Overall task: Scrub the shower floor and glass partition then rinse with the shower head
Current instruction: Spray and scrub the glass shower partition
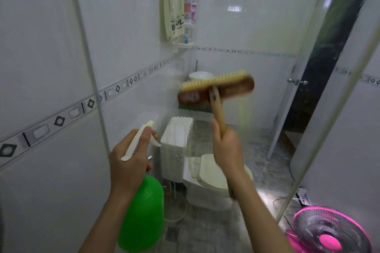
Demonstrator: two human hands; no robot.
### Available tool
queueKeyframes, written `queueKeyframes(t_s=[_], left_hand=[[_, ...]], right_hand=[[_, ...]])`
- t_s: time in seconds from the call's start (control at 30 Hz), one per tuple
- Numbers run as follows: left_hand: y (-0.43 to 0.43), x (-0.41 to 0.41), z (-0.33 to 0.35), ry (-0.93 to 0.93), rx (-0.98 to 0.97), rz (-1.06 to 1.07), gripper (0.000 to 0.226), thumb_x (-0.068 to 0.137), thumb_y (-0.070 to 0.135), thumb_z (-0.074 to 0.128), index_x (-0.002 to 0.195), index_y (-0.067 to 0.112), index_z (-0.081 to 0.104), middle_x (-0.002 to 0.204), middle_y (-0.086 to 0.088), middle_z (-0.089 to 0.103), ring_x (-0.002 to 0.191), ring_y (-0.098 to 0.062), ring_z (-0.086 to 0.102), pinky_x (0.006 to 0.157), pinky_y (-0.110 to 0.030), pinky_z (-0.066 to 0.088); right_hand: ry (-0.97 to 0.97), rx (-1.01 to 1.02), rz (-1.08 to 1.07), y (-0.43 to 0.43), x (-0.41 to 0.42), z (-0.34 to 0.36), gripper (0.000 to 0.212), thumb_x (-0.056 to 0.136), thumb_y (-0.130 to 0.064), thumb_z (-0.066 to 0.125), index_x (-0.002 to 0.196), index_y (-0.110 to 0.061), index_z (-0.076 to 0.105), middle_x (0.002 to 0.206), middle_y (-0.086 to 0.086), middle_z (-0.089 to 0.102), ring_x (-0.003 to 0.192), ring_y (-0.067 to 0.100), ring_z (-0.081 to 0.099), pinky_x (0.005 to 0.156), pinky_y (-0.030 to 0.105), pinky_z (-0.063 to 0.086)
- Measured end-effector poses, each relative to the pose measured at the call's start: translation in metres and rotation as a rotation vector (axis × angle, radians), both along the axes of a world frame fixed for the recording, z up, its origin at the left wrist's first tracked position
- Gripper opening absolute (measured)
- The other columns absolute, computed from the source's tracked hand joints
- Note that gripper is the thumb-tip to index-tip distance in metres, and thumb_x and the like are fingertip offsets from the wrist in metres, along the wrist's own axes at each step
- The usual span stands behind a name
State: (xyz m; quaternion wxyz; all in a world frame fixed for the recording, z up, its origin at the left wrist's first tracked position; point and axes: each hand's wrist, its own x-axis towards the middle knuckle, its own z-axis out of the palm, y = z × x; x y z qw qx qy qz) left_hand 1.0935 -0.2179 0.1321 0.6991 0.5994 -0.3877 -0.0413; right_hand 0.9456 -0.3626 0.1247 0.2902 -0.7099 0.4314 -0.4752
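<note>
- Green plastic sits nearest us: the spray bottle, held by our left hand. Its fingers curl round the neck under the white trigger head. The nozzle points at the pane, so we judge cleaner can go on without putting anything down.
- Low on the right stands a pink fan, on the near side of the glass.
- Our right hand is wrapped tight round the wooden handle of the scrub brush, which lifts the head well up the pane.
- The brush head is blurred, its yellow bristles turned away from us toward the glass partition. A faint mirror image just beneath suggests it is at the glass, though we cannot tell if it touches.
- Streaks run down the pane below the brush, so we judge the glass scrub is under way. The tiled floor comes later, and no shower head is in view.
- Beyond the glass stands a toilet, and farther off a towel hangs on the wall.
</note>
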Motion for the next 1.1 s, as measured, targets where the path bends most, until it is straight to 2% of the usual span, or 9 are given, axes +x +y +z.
queueKeyframes(t_s=[0.1,0.3,0.43,0.53,0.67,0.77,0.87,0.97,1.1], left_hand=[[-0.010,-0.007,-0.002,-0.008,0.012,-0.012,0.033,0.100,0.033,0.052,0.087,0.012,0.074,0.050,0.006,0.058,0.037,-0.010,0.051,0.040,-0.014,0.041],[-0.026,-0.024,0.005,-0.016,-0.026,-0.088,0.032,0.102,0.028,0.052,0.084,0.013,0.073,0.066,-0.003,0.069,0.035,-0.011,0.050,0.039,-0.023,0.043],[-0.040,-0.039,0.006,-0.005,-0.018,-0.135,0.031,0.102,0.026,0.053,0.083,0.012,0.074,0.052,0.007,0.062,0.035,-0.011,0.048,0.038,-0.022,0.042],[-0.054,-0.048,0.005,-0.013,-0.038,-0.163,0.032,0.101,0.028,0.056,0.079,0.013,0.073,0.063,0.000,0.067,0.039,-0.011,0.050,0.041,-0.019,0.041],[-0.075,-0.057,0.004,-0.075,-0.050,-0.201,0.036,0.099,0.041,0.056,0.076,0.018,0.072,0.083,0.004,0.075,0.078,-0.009,0.069,0.071,-0.029,0.054],[-0.088,-0.063,0.007,-0.087,-0.045,-0.231,0.036,0.100,0.034,0.057,0.071,0.018,0.071,0.083,0.004,0.074,0.087,-0.012,0.070,0.086,-0.036,0.054],[-0.100,-0.075,0.011,-0.070,-0.052,-0.307,0.037,0.099,0.031,0.059,0.073,0.010,0.072,0.079,0.001,0.075,0.081,-0.015,0.070,0.081,-0.042,0.056],[-0.108,-0.087,0.015,0.011,-0.001,-0.350,0.035,0.097,0.031,0.061,0.072,0.009,0.071,0.075,-0.003,0.072,0.073,-0.015,0.069,0.075,-0.036,0.054],[-0.112,-0.092,0.010,-0.020,0.062,-0.305,0.038,0.098,0.038,0.058,0.070,0.012,0.066,0.070,-0.002,0.067,0.067,-0.014,0.063,0.065,-0.019,0.047]], right_hand=[[-0.054,-0.107,0.015,-0.021,-0.001,0.035,0.040,0.096,-0.052,0.041,0.074,-0.020,0.051,0.058,-0.006,0.048,0.046,0.006,0.045,0.044,0.023,0.037],[-0.128,0.118,-0.202,0.005,-0.062,-0.095,0.051,0.085,-0.061,0.035,0.067,-0.017,0.053,0.055,-0.003,0.052,0.051,0.007,0.052,0.046,0.025,0.036],[-0.280,0.010,-0.194,-0.023,-0.065,-0.008,0.050,0.096,-0.049,0.041,0.059,-0.015,0.044,0.048,-0.001,0.038,0.039,0.009,0.038,0.037,0.022,0.028],[-0.325,-0.102,-0.201,-0.043,-0.076,0.037,0.050,0.097,-0.049,0.041,0.060,-0.016,0.040,0.049,0.001,0.035,0.042,0.013,0.035,0.039,0.024,0.025],[-0.263,0.012,-0.259,-0.018,-0.104,-0.040,0.049,0.092,-0.048,0.042,0.056,-0.017,0.036,0.042,-0.010,0.032,0.036,0.004,0.031,0.039,0.020,0.023],[-0.158,0.056,-0.288,-0.012,-0.121,-0.063,0.052,0.086,-0.057,0.038,0.056,-0.014,0.037,0.045,-0.003,0.035,0.037,0.006,0.036,0.042,0.023,0.026],[-0.150,-0.039,-0.282,-0.032,-0.128,0.003,0.051,0.093,-0.052,0.041,0.056,-0.017,0.037,0.046,-0.002,0.035,0.039,0.009,0.034,0.042,0.026,0.026],[-0.215,-0.113,-0.260,-0.051,-0.136,0.063,0.051,0.095,-0.055,0.041,0.060,-0.018,0.038,0.050,0.002,0.035,0.043,0.015,0.036,0.043,0.026,0.026],[-0.187,-0.080,-0.249,-0.049,-0.146,0.035,0.056,0.088,-0.064,0.040,0.061,-0.015,0.041,0.051,0.004,0.037,0.046,0.018,0.039,0.047,0.032,0.032]])
